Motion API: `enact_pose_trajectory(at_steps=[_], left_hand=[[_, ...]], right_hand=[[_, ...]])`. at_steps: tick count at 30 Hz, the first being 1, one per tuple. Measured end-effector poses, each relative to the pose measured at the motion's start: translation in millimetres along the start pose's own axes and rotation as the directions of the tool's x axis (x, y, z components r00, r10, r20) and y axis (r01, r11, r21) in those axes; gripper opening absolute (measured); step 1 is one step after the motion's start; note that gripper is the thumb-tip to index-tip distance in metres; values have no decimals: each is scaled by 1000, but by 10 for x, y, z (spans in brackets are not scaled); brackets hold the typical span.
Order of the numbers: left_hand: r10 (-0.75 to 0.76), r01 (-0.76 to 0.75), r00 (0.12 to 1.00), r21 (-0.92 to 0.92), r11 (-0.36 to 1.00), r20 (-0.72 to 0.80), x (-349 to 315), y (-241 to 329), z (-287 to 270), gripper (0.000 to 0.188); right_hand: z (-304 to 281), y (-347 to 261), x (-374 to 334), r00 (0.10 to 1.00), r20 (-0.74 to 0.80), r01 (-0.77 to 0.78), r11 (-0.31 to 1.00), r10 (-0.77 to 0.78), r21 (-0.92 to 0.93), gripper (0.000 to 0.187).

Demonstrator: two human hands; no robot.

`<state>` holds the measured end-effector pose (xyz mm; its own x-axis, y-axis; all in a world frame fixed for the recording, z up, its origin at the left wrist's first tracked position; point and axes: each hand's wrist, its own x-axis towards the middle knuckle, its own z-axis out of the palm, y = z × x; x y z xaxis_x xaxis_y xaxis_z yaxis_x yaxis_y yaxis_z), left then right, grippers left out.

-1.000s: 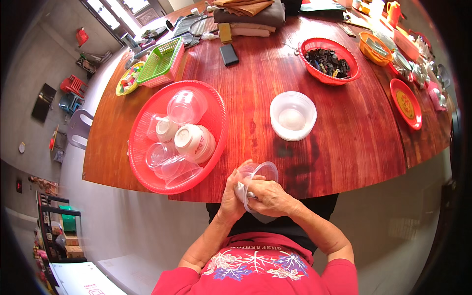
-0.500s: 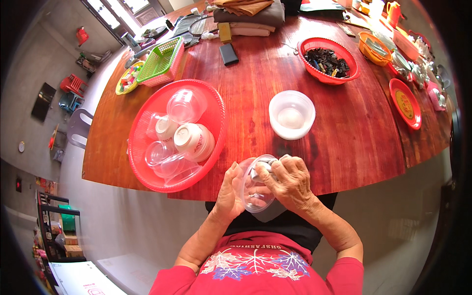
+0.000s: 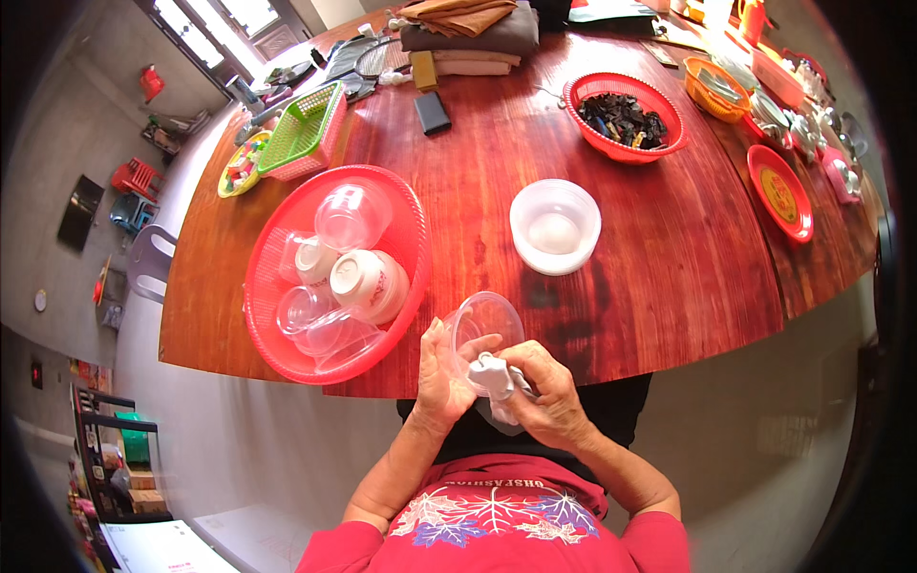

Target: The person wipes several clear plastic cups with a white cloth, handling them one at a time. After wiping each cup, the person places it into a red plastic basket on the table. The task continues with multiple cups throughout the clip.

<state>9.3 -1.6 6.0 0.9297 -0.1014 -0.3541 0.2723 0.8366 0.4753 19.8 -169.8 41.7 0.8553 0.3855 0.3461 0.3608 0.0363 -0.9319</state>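
Near the table's front edge, my left hand point(image 3: 443, 382) holds a clear plastic bowl point(image 3: 491, 321) by its side, tilted with its mouth toward me. My right hand point(image 3: 546, 393) grips a bunched white cloth point(image 3: 492, 375) and presses it at the bowl's near rim. Part of the cloth hangs below the rim. Beyond my hands stands a stack of clear plastic bowls point(image 3: 555, 225). On the left a large red plastic basket point(image 3: 417, 277) contains more clear plastic bowls point(image 3: 352, 218) and white bowls point(image 3: 369, 285), several of them upside down.
A red basket of dark items point(image 3: 625, 119) stands farther right, with a red plate point(image 3: 780, 193) and an orange basket point(image 3: 716, 90) beyond. A green basket point(image 3: 304, 134), a dark phone-like rectangle point(image 3: 433, 113) and folded cloths point(image 3: 471, 38) lie along the far side.
My right hand and the cloth have moved from the bowl's far rim down to its near rim. The bowl has shifted slightly in my left hand. The whole view has turned a little.
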Motion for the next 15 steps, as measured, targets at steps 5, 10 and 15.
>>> enact_pose_trajectory(at_steps=[5, 10, 15], left_hand=[[73, -67, 991, -60, 996, 110, -7, -129, 78, 50], [78, -79, 986, 3, 997, 150, -112, -90, 309, 59], [-90, 81, 975, 49, 996, 205, -143, -46, 221, 73]], right_hand=[[312, 15, 210, 972, -174, 138, 983, -159, -123, 33], [235, 129, 403, 872, -445, 116, 968, -207, -222, 32], [59, 166, 400, 810, -580, 25, 994, -85, -110, 36]])
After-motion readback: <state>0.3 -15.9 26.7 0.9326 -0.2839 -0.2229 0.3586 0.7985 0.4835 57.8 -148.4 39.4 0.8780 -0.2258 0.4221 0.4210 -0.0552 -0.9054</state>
